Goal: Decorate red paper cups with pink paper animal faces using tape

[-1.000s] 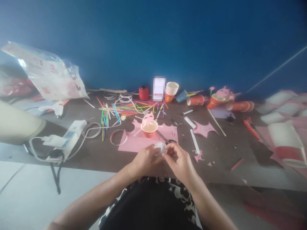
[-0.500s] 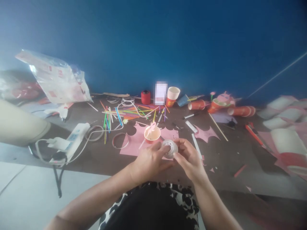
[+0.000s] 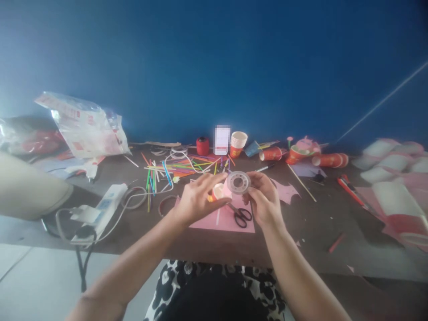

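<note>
My right hand (image 3: 265,198) grips a whitish roll of tape (image 3: 245,182) by its right edge, its round holed core facing me. To its left, my left hand (image 3: 194,198) has thumb and fingers spread apart, with nothing visible between them. Behind that hand a paper cup (image 3: 218,191) is partly hidden. Below the hands lies a sheet of pink paper (image 3: 203,224), and black-handled scissors (image 3: 243,217) rest on it.
Coloured sticks (image 3: 180,168) are scattered at the back left, near a power strip (image 3: 109,203) with cables. Stacked paper cups (image 3: 239,141) and a red jar (image 3: 202,146) stand by the wall. A red cutter (image 3: 351,189) and pink-and-white cup pieces (image 3: 397,200) lie at right.
The tape roll has risen and turned in my right hand. My left hand has let go of it and moved left, its fingers spreading. The scissors now show on the paper.
</note>
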Action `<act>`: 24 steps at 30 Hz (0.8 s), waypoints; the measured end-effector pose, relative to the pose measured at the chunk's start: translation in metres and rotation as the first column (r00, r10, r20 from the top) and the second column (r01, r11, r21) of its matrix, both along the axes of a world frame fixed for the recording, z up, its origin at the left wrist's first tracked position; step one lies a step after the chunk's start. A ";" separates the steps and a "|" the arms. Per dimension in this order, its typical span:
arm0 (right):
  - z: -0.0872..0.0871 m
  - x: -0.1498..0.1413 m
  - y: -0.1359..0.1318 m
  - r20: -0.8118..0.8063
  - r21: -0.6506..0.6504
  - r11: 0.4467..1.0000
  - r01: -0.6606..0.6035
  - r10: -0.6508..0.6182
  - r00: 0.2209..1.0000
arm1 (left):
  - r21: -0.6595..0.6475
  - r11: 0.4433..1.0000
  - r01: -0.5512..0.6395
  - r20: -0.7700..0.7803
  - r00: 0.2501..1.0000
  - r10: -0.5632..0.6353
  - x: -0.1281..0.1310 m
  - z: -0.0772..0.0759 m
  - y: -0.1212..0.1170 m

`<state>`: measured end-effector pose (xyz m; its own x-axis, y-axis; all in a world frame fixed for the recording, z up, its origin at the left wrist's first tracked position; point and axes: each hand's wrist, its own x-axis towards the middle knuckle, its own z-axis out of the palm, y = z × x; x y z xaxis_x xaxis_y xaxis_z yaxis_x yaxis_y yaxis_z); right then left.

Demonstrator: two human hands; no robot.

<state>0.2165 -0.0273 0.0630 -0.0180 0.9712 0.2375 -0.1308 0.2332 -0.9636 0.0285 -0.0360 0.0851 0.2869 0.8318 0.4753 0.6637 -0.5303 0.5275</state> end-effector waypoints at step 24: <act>-0.022 -0.007 0.108 0.195 0.027 0.972 -0.232 0.222 0.955 | -0.508 0.647 0.568 0.832 0.518 0.199 0.007 -0.055 0.106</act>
